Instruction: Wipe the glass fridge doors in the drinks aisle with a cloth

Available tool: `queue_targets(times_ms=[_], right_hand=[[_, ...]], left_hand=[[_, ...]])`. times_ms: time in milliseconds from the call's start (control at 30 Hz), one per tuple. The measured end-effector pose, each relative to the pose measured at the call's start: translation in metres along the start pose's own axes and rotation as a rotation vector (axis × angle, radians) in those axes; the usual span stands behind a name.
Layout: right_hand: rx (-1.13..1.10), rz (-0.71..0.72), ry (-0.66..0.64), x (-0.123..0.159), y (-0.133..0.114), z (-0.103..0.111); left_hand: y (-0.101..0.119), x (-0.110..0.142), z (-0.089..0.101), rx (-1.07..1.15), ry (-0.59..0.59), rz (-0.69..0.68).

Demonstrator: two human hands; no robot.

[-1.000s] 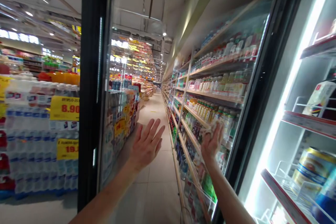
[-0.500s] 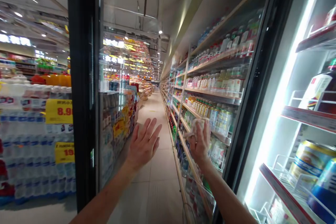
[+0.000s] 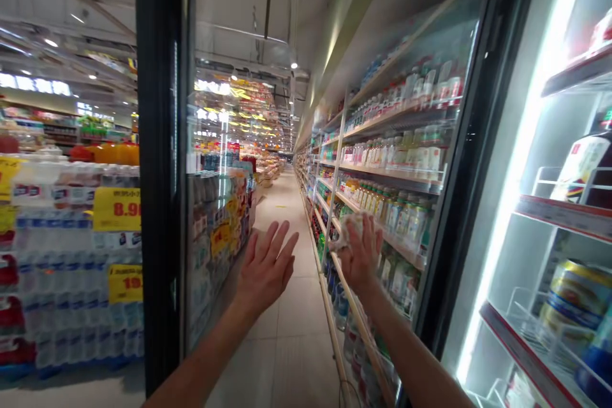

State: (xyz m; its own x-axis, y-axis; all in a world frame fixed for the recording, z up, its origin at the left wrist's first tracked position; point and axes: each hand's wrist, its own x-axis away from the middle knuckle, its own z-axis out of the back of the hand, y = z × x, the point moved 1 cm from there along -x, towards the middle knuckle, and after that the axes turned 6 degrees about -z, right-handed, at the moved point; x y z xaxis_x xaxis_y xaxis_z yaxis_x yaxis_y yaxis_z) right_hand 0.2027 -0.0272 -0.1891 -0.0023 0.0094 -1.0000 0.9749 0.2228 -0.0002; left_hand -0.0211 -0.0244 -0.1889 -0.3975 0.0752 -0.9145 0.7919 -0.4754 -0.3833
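A clear glass cooler door with a black frame (image 3: 165, 204) stands open in front of me. My left hand (image 3: 268, 264) is at the pane, fingers stretched and spread, with nothing in it; whether the palm touches the glass I cannot tell. To its right, my right hand (image 3: 362, 255) holds a crumpled pale cloth (image 3: 343, 236) flat against the pane, fingers pointing up. Part of the cloth is hidden behind the fingers and palm. Shelves of bottles show through the glass behind this hand.
At right is the lit cooler with wire-fronted shelves (image 3: 564, 217), a dark bottle (image 3: 581, 162) and a gold can (image 3: 574, 299). Shrink-wrapped bottle packs (image 3: 76, 280) with yellow price signs (image 3: 117, 209) are stacked at left. Beyond the glass runs a tiled aisle (image 3: 287, 204).
My right hand has slid the cloth slightly left across the glass. My left hand stays nearly in place, still spread. The view has shifted a little.
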Motion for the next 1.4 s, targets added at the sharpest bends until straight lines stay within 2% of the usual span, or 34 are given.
queue_targets(times_ms=[67,100,233,267,300,367,467,500,533,567,667,733,800,933,1000,1033,1067,1167,1200,1233,1267,1400], right_hand=[[0.022,0.082,-0.026,0.003,0.003,0.001],[0.041,0.034,0.001,0.001,0.013,0.003],[0.074,-0.470,0.207,-0.027,0.059,0.010],[0.066,-0.540,0.238,-0.035,0.062,0.010],[0.057,-0.551,0.255,-0.042,0.060,0.009],[0.037,-0.413,0.243,-0.050,0.043,0.004],[0.008,-0.017,0.085,-0.048,0.017,-0.004],[0.003,0.069,0.045,-0.046,0.017,-0.004],[0.008,0.092,0.036,-0.045,0.023,-0.002],[0.020,0.044,0.060,-0.047,0.034,0.001],[0.045,-0.331,0.266,-0.061,0.077,0.011],[0.028,-0.473,0.342,-0.072,0.088,0.012],[0.004,-0.402,0.313,-0.077,0.072,0.008],[-0.044,0.069,0.040,-0.066,0.011,-0.003],[-0.044,0.210,-0.057,-0.063,0.003,-0.003],[-0.032,0.188,-0.044,-0.066,0.008,-0.001],[-0.014,0.103,0.009,-0.071,0.018,0.002],[0.030,-0.295,0.226,-0.089,0.045,0.007],[0.033,-0.358,0.253,-0.092,0.046,0.006],[0.026,-0.348,0.247,-0.092,0.041,0.005],[0.014,-0.280,0.209,-0.088,0.030,0.003],[-0.032,0.202,-0.032,-0.057,-0.019,-0.006]], left_hand=[[0.000,0.000,0.000,0.000,0.002,0.002],[0.000,0.000,0.001,-0.001,0.002,0.000],[0.000,0.000,0.001,-0.003,0.005,-0.003],[0.000,0.000,0.001,-0.001,0.006,-0.001],[0.000,0.000,0.000,0.002,0.009,0.001],[0.000,0.000,-0.001,0.011,0.011,0.005],[-0.002,0.001,-0.002,0.022,0.012,0.004],[-0.003,0.001,-0.002,0.022,0.012,0.004],[-0.003,0.001,-0.002,0.021,0.011,0.004],[-0.003,0.001,-0.002,0.019,0.011,0.002],[-0.003,0.001,-0.002,0.006,0.011,-0.003],[-0.002,0.001,-0.002,0.002,0.011,-0.006],[-0.002,0.001,-0.002,0.006,0.016,-0.003],[-0.003,0.001,-0.003,0.023,0.023,0.007],[-0.004,0.001,-0.002,0.024,0.019,0.008],[-0.004,0.001,-0.002,0.023,0.016,0.006],[-0.004,0.001,-0.002,0.020,0.014,0.005],[-0.003,0.001,-0.001,0.007,0.010,0.000],[-0.003,0.001,-0.001,0.002,0.012,0.002],[-0.002,0.000,-0.001,0.000,0.013,0.004],[-0.002,0.000,0.000,-0.001,0.013,0.006],[-0.002,0.000,0.001,0.003,0.011,0.004]])
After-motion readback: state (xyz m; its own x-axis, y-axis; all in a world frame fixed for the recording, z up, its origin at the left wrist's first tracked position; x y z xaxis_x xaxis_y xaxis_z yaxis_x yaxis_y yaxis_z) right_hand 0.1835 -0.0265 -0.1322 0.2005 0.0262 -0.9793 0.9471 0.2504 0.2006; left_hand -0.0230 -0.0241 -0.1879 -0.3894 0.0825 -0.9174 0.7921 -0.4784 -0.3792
